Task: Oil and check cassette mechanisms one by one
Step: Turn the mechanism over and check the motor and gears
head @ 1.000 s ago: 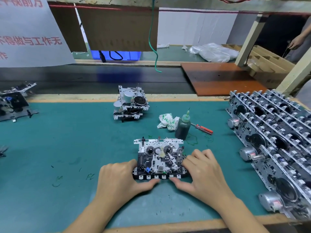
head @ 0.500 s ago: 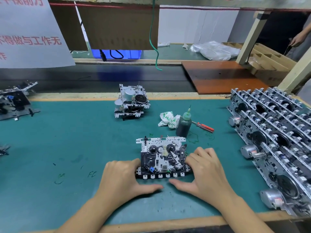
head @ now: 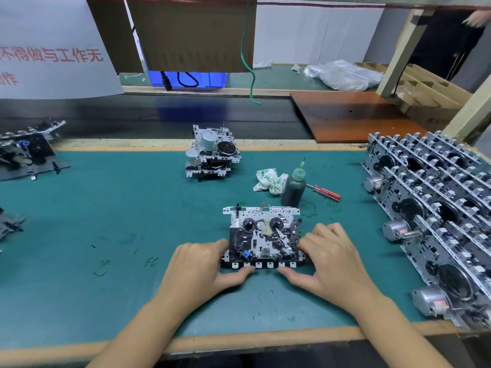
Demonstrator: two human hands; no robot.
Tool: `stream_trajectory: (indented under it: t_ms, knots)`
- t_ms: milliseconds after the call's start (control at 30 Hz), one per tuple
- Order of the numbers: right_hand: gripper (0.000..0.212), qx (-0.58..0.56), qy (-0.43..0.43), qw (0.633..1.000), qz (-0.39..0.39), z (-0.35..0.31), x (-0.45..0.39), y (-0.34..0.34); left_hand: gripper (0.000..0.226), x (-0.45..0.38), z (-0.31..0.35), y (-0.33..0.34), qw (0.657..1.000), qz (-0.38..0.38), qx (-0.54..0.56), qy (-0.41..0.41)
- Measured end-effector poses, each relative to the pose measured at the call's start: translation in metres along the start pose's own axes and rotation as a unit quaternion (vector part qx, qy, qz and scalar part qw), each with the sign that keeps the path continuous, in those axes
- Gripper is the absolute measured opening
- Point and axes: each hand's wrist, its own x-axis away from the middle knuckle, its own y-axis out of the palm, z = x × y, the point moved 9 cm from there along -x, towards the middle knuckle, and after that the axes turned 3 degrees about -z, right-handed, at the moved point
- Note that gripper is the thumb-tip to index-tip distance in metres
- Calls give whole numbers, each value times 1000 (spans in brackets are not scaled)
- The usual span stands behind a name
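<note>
A cassette mechanism (head: 264,239) lies flat on the green surface (head: 106,221), near centre, reels facing up. The left hand (head: 198,270) holds its left side at 9 o'clock: fingers curled at the edge, thumb stretched along the front key row. The right hand (head: 333,261) holds the right side at 3 o'clock in the same way, fingers bent over the edge, thumb under the front row. The two thumbs point to each other but are apart.

At 1 o'clock of the mechanism, just beside its back corner, stands a dark oil bottle (head: 294,185) w/ a green nozzle, upright. A crumpled white-green rag (head: 268,180) touches the bottle at its left, and a red-handle screwdriver (head: 325,193) lies at its right. At 11 o'clock, well apart, is a stack of mechanisms (head: 211,154) w/ motors on top. At 3 o'clock, rows of many mechanisms (head: 435,208) lean one on another. More units (head: 26,151) are at 10 o'clock, at the left edge
</note>
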Motion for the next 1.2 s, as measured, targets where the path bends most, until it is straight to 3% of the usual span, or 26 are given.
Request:
stream_trajectory:
  t_ms: [167, 367, 633, 800, 1033, 1200]
  knots:
    - [53, -36, 7, 999, -11, 0, 0, 1, 55, 0, -1, -5, 998, 31, -44, 17]
    - [51, 2, 10, 1000, 2, 0, 1, 1, 53, 3, 3, -2, 998, 4, -21, 64]
    - [55, -39, 5, 999, -14, -2, 1, 0, 51, 5, 4, -6, 995, 34, -93, 12]
    - [54, 1, 3, 1000, -1, -3, 0, -1, 58, 5, 5, -5, 996, 25, -71, 41]
    - [55, -38, 12, 999, -3, -4, -2, -1, 63, 6, -3, -2, 993, 34, -92, -68]
    - [54, -30, 20, 999, 5, -5, -1, 0, 68, 5, -7, -1, 996, 31, -63, -60]
